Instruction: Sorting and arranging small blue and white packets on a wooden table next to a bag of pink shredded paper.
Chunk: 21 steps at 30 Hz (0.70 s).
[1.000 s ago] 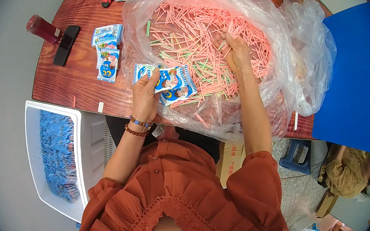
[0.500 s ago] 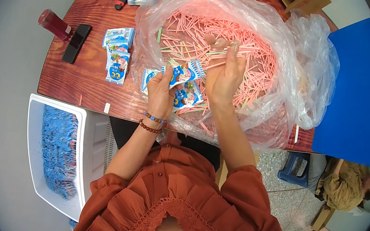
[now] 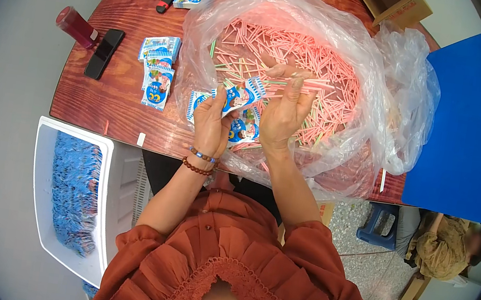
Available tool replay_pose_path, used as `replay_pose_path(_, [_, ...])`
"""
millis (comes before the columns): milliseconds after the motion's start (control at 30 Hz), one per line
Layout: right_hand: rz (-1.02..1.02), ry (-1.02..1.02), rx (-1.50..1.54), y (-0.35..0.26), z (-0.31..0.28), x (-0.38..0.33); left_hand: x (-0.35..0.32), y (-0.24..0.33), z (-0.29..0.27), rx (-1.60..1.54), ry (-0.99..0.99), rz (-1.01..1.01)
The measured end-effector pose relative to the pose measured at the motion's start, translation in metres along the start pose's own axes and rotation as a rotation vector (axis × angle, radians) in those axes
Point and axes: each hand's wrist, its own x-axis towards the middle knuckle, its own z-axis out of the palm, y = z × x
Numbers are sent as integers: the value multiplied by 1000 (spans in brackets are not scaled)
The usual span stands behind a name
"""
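Over a reddish wood-grain table (image 3: 122,101), flat, glossy blue-and-white packets (image 3: 240,98) are pinched tight in the left hand (image 3: 209,126); slim pink-and-green sticks (image 3: 317,85) (kinda straw-like) are clasped by the right hand (image 3: 282,121) above a clear plastic bag (image 3: 201,41).

red-brown wood-grain table (image 3: 121,86) near a plain grey wall (image 3: 13,77); blue stool (image 3: 376,237) on a speckled tile floor (image 3: 370,270).
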Motion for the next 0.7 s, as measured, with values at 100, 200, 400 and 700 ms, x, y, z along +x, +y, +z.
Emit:
replay_pose_path(100, [-52,-19,-45,4,6,-3,-4,0,3,18,14,-1])
replay_pose_path(200, [16,45,30,2,12,-8,-7,1,6,1,-7,-20])
replay_pose_path(400, [2,44,-25,14,1,-20,-6,-4,8,3,3,-31])
replay_pose_path(700, [195,-18,-120,7,9,-20,0,-10,4,-9,5,49])
